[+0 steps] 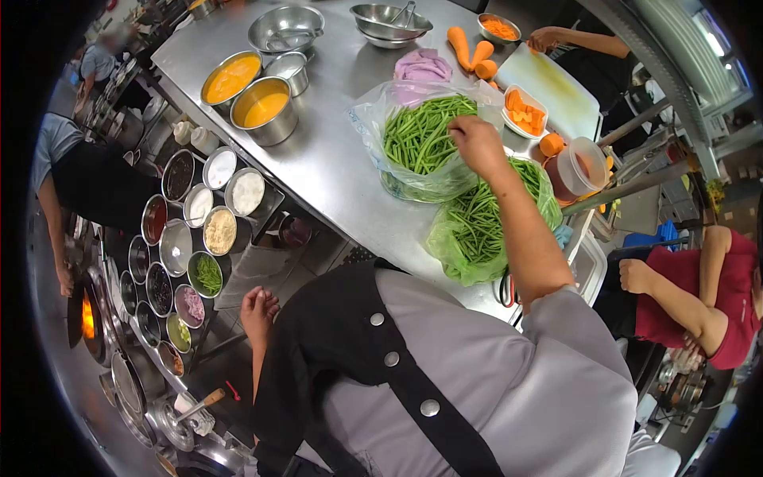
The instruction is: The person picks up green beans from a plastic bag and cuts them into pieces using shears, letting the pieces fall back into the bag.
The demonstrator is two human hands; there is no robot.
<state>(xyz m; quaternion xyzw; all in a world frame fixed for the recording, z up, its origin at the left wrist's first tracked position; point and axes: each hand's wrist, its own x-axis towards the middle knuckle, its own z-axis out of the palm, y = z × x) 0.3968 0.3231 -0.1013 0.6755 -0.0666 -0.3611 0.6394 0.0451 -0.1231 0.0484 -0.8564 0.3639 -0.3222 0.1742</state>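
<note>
My right hand [479, 146] reaches over a clear plastic bag [368, 119] of green beans [421, 135] on the steel table. Its fingers are bent together at the beans by the bag's right side; the fingertips are partly hidden. Just below that forearm lies a second, green-tinted bag [447, 248] filled with more green beans [481, 222]. Down at my left side, away from the table top, hangs my left hand [259, 315], with loosely curled fingers and nothing in it.
Pots of orange liquid [264, 110] and metal bowls [286, 30] stand on the table [326, 171]. Beyond the bags are carrots [469, 54] and a cutting board [548, 87], where a co-worker's hand [544, 38] works. Ingredient tins [220, 230] fill the left; scissors [507, 288] lie near me.
</note>
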